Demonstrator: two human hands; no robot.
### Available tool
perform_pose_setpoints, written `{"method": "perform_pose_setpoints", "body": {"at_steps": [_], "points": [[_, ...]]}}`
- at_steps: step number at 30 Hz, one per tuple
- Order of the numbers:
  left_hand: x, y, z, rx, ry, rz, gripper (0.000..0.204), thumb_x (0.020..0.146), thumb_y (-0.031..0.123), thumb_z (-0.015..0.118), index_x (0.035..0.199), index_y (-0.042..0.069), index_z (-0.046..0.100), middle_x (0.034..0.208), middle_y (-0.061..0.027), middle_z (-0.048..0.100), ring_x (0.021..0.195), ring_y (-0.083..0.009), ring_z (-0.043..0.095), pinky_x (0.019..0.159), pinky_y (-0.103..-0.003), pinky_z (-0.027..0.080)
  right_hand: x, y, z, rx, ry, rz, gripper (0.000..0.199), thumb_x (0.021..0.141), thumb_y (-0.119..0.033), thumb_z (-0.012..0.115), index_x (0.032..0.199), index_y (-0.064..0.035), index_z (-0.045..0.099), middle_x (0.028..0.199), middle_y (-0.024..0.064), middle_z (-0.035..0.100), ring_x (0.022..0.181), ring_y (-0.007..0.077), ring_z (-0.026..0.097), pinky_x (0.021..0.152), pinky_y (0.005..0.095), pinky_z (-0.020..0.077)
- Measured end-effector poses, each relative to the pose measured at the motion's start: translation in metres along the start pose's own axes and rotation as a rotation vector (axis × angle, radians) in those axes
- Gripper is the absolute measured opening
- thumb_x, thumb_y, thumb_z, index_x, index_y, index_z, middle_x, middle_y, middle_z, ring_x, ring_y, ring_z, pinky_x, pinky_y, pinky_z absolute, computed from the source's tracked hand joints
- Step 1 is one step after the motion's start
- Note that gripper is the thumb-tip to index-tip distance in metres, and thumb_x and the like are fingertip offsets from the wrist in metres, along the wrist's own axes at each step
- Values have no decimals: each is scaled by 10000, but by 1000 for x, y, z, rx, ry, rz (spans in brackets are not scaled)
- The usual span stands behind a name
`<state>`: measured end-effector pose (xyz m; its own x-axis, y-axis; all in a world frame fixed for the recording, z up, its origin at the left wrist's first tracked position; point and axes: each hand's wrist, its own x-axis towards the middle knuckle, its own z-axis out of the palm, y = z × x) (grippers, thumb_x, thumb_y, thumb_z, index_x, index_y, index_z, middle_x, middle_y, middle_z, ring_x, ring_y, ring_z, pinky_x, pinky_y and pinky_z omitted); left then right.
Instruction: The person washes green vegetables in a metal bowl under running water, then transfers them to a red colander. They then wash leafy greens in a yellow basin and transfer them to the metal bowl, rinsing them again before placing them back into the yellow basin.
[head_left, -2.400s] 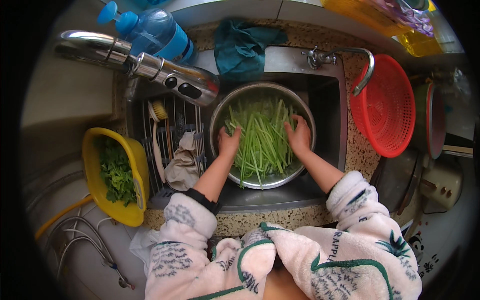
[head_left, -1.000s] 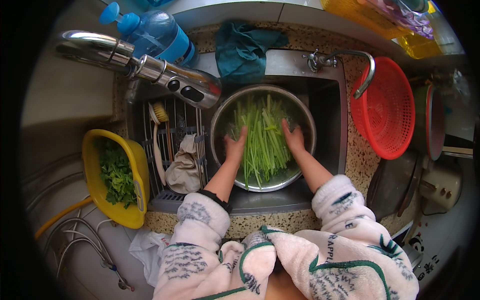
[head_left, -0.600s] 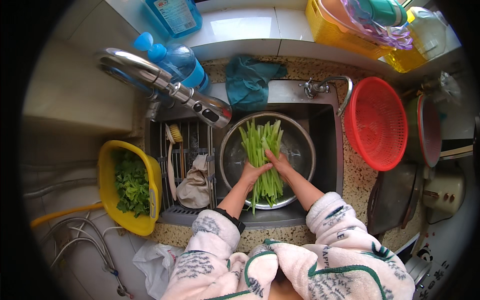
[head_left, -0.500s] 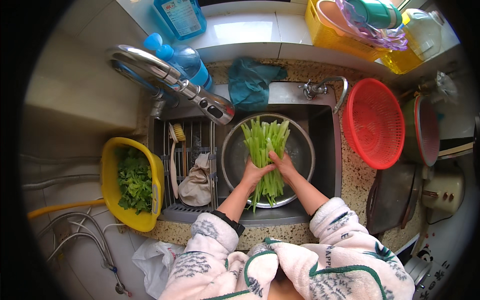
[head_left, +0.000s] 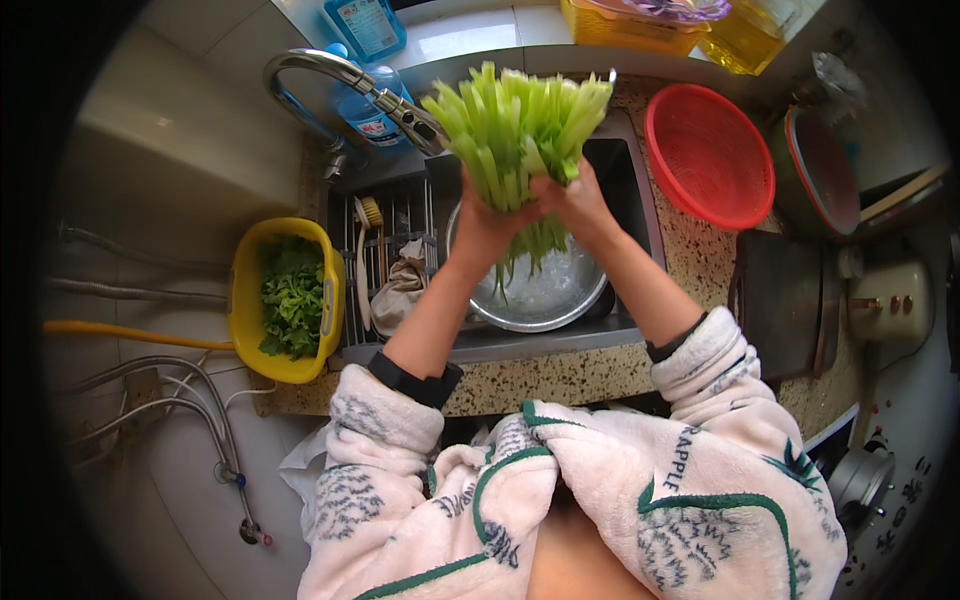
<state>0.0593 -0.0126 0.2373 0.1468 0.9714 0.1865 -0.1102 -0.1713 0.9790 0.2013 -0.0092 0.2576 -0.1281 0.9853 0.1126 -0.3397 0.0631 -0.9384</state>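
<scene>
A thick bunch of green celery stalks (head_left: 515,130) is raised above the sink, its pale cut ends fanned out at the top. My left hand (head_left: 487,222) is wrapped round its left side, and my right hand (head_left: 582,205) grips it from the right. Thin lower ends hang beneath my hands. Below them, a round metal basin (head_left: 541,324) holds rippling water inside the sink (head_left: 645,215). The bunch hides the basin's far part.
On the left, a yellow tub (head_left: 334,250) holds green leaves (head_left: 293,298). A wire rack carries a brush (head_left: 370,212) and a crumpled cloth (head_left: 402,288). The chrome faucet (head_left: 402,115) reaches beside the stalks. A red colander (head_left: 712,160) stands on the right counter.
Both hands have lifted the celery out of the basin, up and toward the camera. The view has shifted, and the water now ripples more.
</scene>
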Motion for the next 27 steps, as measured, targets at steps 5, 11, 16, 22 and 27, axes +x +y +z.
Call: {"method": "perform_pose_setpoints", "body": {"at_steps": [5,11,16,22,27], "points": [[12,52,4,70,-49,92,795,624,71,819,1247,54,326,1159,-91,512,1046,-177,526,871,-309,458,0,-46,14,99,-41,-164,521,701,-108,752,1149,-45,492,1002,21,602,911,98,559,772,254,481],[6,57,17,12,-41,117,790,626,84,823,1248,45,337,1150,-90,521,1037,-177,527,869,-314,459,-9,-42,10,162,-54,-348,542,714,-93,741,1183,-62,472,1063,8,573,964,85,534,805,256,470],[-1,54,24,139,-65,150,773,640,81,812,1257,37,349,1143,-85,526,1043,-180,530,875,-306,455,-19,-30,0,184,-26,-271,614,712,-120,758,1239,-90,444,1072,-11,560,1000,96,513,856,266,441],[-7,59,30,150,-74,149,598,675,62,778,1186,27,468,1111,-64,571,997,-154,554,843,-286,460,-18,-30,-5,197,-35,-201,651,709,-90,744,1271,-93,415,1107,-5,551,1034,102,502,896,280,425],[-9,64,31,204,-73,146,599,675,76,780,1187,28,473,1105,-57,572,997,-149,555,845,-285,457,-20,-29,-5,195,-23,-215,663,706,-76,734,1283,-89,407,1125,-1,544,1041,104,501,903,280,423]]}}
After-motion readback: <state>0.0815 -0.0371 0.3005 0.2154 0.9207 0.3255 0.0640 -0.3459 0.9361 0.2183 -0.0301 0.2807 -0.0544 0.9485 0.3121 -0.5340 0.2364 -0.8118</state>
